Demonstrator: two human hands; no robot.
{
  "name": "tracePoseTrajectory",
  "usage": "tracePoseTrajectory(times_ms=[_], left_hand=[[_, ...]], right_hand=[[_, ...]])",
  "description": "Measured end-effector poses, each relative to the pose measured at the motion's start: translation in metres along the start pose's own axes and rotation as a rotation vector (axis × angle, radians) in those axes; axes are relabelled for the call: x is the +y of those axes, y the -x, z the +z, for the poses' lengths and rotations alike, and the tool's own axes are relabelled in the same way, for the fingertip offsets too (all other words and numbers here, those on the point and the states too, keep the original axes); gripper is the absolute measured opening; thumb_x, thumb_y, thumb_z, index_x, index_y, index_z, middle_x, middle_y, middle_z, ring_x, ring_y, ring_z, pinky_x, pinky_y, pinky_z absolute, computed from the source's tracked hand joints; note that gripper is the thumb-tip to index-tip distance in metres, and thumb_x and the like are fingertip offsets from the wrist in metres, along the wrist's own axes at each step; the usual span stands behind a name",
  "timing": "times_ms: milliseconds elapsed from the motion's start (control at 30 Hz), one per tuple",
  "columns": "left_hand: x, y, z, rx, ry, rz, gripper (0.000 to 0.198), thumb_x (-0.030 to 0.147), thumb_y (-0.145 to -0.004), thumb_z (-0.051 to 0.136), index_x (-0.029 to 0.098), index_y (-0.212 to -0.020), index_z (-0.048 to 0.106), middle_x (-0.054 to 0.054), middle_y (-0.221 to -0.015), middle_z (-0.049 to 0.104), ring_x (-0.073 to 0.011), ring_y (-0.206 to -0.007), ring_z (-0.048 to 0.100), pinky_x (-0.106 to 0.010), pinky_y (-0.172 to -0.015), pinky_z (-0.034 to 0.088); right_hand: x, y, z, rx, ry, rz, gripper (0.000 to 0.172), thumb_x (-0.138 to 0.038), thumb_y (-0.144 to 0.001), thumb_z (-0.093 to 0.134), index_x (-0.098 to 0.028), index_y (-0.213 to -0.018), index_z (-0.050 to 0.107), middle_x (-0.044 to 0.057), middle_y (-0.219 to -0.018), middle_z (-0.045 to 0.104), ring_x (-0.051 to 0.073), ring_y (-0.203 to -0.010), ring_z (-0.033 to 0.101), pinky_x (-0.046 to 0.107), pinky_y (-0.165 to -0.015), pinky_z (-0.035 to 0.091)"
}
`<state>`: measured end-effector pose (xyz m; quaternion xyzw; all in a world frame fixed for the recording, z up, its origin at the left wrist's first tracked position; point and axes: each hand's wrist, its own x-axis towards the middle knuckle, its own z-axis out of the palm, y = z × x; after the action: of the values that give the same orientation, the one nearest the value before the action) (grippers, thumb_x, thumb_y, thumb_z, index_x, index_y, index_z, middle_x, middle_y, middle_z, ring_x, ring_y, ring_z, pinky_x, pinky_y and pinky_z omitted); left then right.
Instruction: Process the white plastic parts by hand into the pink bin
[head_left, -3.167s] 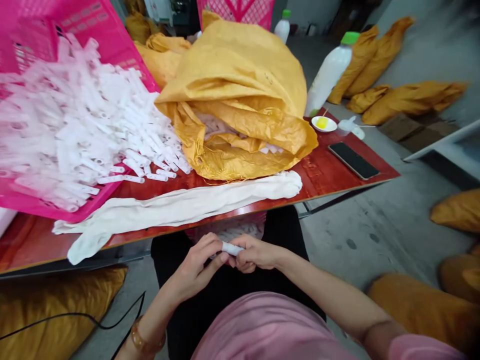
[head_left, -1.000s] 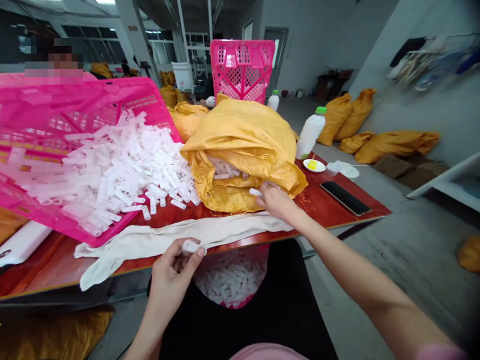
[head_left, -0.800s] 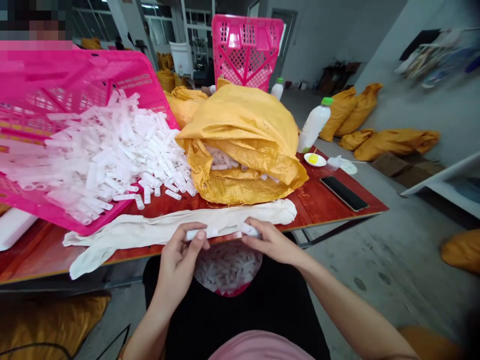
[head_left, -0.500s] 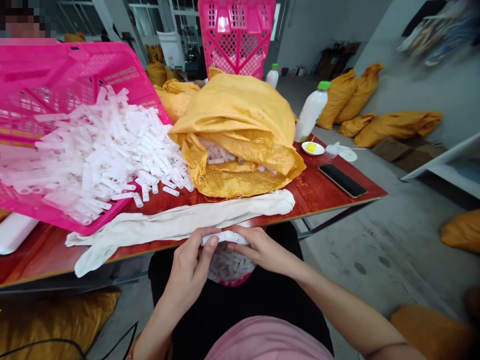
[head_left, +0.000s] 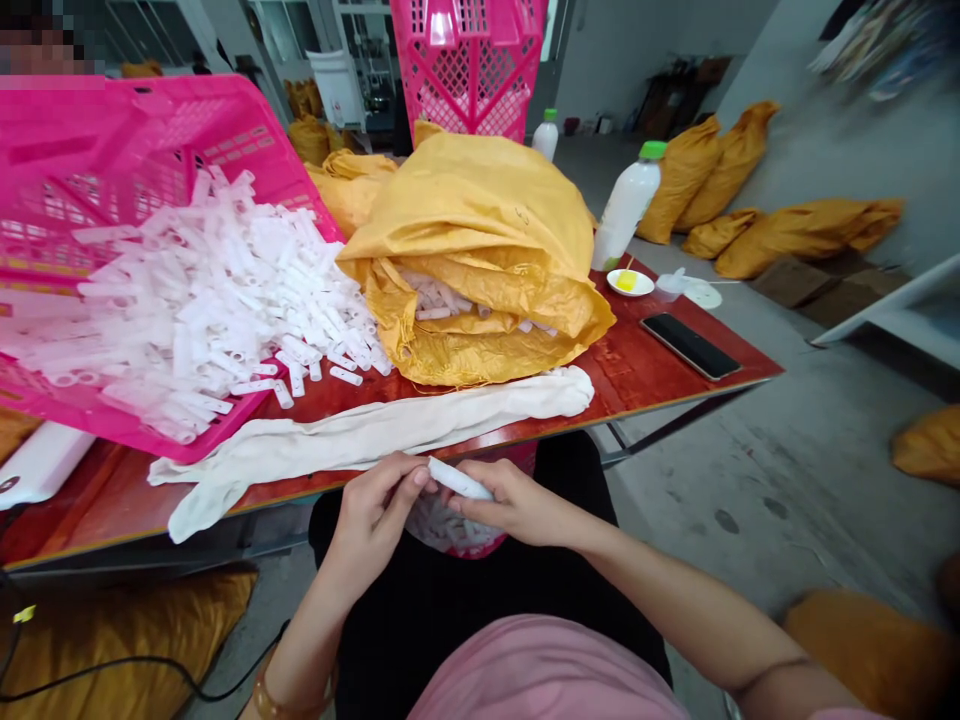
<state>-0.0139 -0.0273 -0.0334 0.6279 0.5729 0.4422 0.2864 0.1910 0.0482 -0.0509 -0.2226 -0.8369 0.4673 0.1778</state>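
A short white plastic tube [head_left: 460, 480] is held above my lap, tilted with its left end higher. My right hand [head_left: 517, 500] is closed around its right part, thumb and fingers on either side. My left hand [head_left: 379, 510] is in a pinch at the tube's left end, its fingertips touching or almost touching it; what they pinch is hidden. Below both hands, a pink container [head_left: 480, 548] between my legs holds many similar white pieces [head_left: 442, 525], partly covered by my fingers.
A tipped pink basket [head_left: 292, 180] spills white tubes [head_left: 232, 290] onto the red table [head_left: 622, 375]. Beside it lies an open yellow sack [head_left: 480, 215] of tubes. White cloth [head_left: 390, 425] runs along the front edge. A phone [head_left: 690, 345], small dish [head_left: 631, 283] and bottle [head_left: 628, 205] stand right.
The tube has turned from nearly level to slanting down rightward. My left fingers have slid back to its left end, while my right hand keeps its hold. The view has shifted slightly.
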Motion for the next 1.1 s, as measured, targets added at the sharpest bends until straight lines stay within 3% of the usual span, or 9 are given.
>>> tracePoseTrajectory(times_ms=[133, 233, 533, 700, 767, 833, 933, 1000, 1100], left_hand=[[0.003, -0.003, 0.014, 0.045, 0.07, -0.186, 0.038, 0.044, -0.1, 0.053, 0.019, -0.071, 0.058, 0.002, -0.063, 0.054, -0.0121, -0.059, 0.047, -0.024, -0.059, 0.037], [0.001, -0.004, 0.029, 0.122, 0.201, -0.295, 0.044, 0.048, -0.098, 0.054, 0.019, -0.064, 0.052, 0.003, -0.057, 0.048, -0.0112, -0.055, 0.041, -0.024, -0.055, 0.032], [0.002, -0.013, 0.051, 0.216, 0.602, -0.526, 0.049, 0.05, -0.081, 0.072, 0.018, -0.055, 0.045, 0.007, -0.047, 0.036, -0.0061, -0.045, 0.027, -0.022, -0.046, 0.021], [-0.013, -0.02, 0.071, 0.25, 0.705, -0.669, 0.05, 0.051, -0.073, 0.076, 0.019, -0.053, 0.043, 0.009, -0.042, 0.032, -0.0041, -0.041, 0.018, -0.021, -0.042, 0.011], [-0.015, -0.018, 0.076, 0.273, 0.673, -0.62, 0.051, 0.051, -0.08, 0.071, 0.019, -0.053, 0.042, 0.008, -0.043, 0.033, -0.005, -0.042, 0.021, -0.021, -0.043, 0.014], [-0.012, -0.016, 0.07, 0.223, 0.579, -0.545, 0.054, 0.051, -0.09, 0.061, 0.019, -0.052, 0.042, 0.007, -0.042, 0.034, -0.0065, -0.043, 0.026, -0.022, -0.045, 0.021], [-0.003, -0.013, 0.042, -0.103, 0.345, -0.358, 0.053, 0.047, -0.1, 0.048, 0.017, -0.057, 0.054, 0.001, -0.052, 0.052, -0.0098, -0.051, 0.042, -0.022, -0.053, 0.033], [0.001, -0.013, 0.019, -0.316, 0.189, -0.183, 0.037, 0.041, -0.101, 0.05, 0.017, -0.079, 0.068, -0.002, -0.074, 0.065, -0.0127, -0.066, 0.055, -0.022, -0.062, 0.041], [-0.001, -0.013, 0.001, -0.384, 0.049, 0.043, 0.02, 0.029, -0.101, 0.053, 0.021, -0.106, 0.071, -0.003, -0.093, 0.068, -0.0147, -0.083, 0.061, -0.023, -0.075, 0.046]], right_hand=[[0.006, -0.005, 0.011, 0.187, 0.64, 0.006, 0.028, -0.014, -0.102, 0.044, -0.01, -0.126, 0.058, 0.011, -0.092, 0.07, 0.02, -0.079, 0.065, 0.028, -0.069, 0.05], [0.009, -0.008, 0.011, 0.204, 0.944, -0.055, 0.035, -0.007, -0.103, 0.036, -0.008, -0.132, 0.055, 0.014, -0.091, 0.07, 0.021, -0.079, 0.067, 0.03, -0.068, 0.051], [0.023, -0.001, 0.017, 0.178, 1.133, -0.05, 0.039, -0.009, -0.103, 0.036, -0.007, -0.14, 0.047, 0.012, -0.088, 0.069, 0.02, -0.075, 0.066, 0.029, -0.065, 0.051], [0.019, -0.005, 0.008, -0.01, 1.156, 0.065, 0.04, -0.004, -0.099, 0.034, -0.003, -0.138, 0.046, 0.016, -0.092, 0.068, 0.024, -0.077, 0.068, 0.032, -0.061, 0.051], [0.017, -0.006, 0.001, -0.064, 0.961, 0.135, 0.035, -0.006, -0.098, 0.039, -0.007, -0.132, 0.051, 0.014, -0.091, 0.068, 0.023, -0.076, 0.067, 0.03, -0.061, 0.048], [0.016, -0.004, -0.006, -0.073, 0.551, 0.173, 0.022, -0.011, -0.097, 0.047, -0.012, -0.115, 0.059, 0.006, -0.084, 0.066, 0.017, -0.07, 0.062, 0.025, -0.06, 0.044], [0.02, 0.001, -0.012, -0.06, -0.252, 0.208, 0.007, -0.02, -0.092, 0.056, -0.015, -0.093, 0.061, -0.004, -0.068, 0.054, 0.008, -0.056, 0.046, 0.019, -0.054, 0.036], [0.023, 0.004, -0.013, -0.183, -0.721, 0.305, 0.008, -0.023, -0.088, 0.06, -0.016, -0.092, 0.06, -0.009, -0.057, 0.041, 0.006, -0.045, 0.029, 0.018, -0.046, 0.027], [0.026, 0.005, -0.01, -0.467, -1.158, 0.441, 0.014, -0.026, -0.084, 0.064, -0.016, -0.093, 0.06, -0.015, -0.048, 0.025, 0.005, -0.04, 0.013, 0.018, -0.039, 0.015]])
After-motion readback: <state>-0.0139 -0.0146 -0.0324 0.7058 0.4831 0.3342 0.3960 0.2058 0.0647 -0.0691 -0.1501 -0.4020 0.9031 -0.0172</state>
